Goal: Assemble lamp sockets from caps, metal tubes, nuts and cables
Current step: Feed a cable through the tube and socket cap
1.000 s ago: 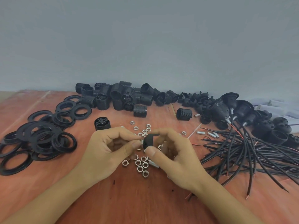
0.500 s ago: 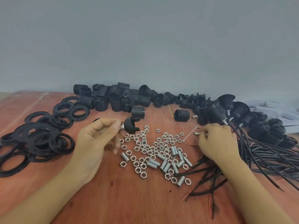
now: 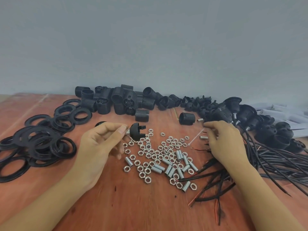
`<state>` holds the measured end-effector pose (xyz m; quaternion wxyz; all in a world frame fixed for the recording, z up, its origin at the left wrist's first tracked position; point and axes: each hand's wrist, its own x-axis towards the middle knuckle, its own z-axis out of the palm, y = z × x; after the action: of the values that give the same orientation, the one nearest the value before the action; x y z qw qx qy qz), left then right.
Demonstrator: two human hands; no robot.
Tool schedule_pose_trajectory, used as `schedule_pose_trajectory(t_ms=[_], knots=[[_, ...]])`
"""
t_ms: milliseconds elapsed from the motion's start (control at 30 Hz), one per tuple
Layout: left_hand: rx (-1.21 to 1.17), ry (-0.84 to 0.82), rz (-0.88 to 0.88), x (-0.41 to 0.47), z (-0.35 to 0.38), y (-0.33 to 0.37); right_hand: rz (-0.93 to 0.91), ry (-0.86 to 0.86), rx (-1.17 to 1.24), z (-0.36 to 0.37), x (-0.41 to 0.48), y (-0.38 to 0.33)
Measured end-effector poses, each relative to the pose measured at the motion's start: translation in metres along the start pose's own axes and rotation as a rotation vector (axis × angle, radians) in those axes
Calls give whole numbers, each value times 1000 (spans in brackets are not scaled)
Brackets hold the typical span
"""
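Cap (image 3: 136,133) with metal tube (image 3: 128,131) through its crown, held just above the nuts (image 3: 155,152) on the tabletop (image 3: 133,205). Left hand (image 3: 101,144) pinches the tube end, thumb against forefinger. Probably light, rigid plastic with a slick dome, so the threaded tube gives the surer hold. Right hand (image 3: 225,144) curled over the cables (image 3: 275,160); cannot tell whether it grips one.

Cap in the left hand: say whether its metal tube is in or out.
In. A silver tube sticks out of the cap at its domed top, where the left hand pinches it.
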<state>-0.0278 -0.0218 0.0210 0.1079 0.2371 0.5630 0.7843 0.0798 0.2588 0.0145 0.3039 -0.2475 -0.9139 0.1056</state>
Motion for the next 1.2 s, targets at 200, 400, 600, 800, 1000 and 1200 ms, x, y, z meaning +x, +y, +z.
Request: schedule_pose_trajectory(t_ms=[200, 400, 600, 800, 1000, 1200], knots=[[2, -14, -4, 1, -1, -1, -435, 104, 189, 9, -13, -27], [15, -35, -32, 1, -1, -3, -456, -22, 415, 15, -22, -43], [9, -41, -30, 1, -2, -3, -425, -65, 234, 15, -15, -27], [35, -69, -45, 1, -2, -5, -495, -12, 480, 11, -28, -54], [40, -122, -33, 0, -2, -6, -611, -111, 403, 8, -45, -87], [54, -124, -19, 0, -3, -8, -471, -148, 454, 5, -48, -85]])
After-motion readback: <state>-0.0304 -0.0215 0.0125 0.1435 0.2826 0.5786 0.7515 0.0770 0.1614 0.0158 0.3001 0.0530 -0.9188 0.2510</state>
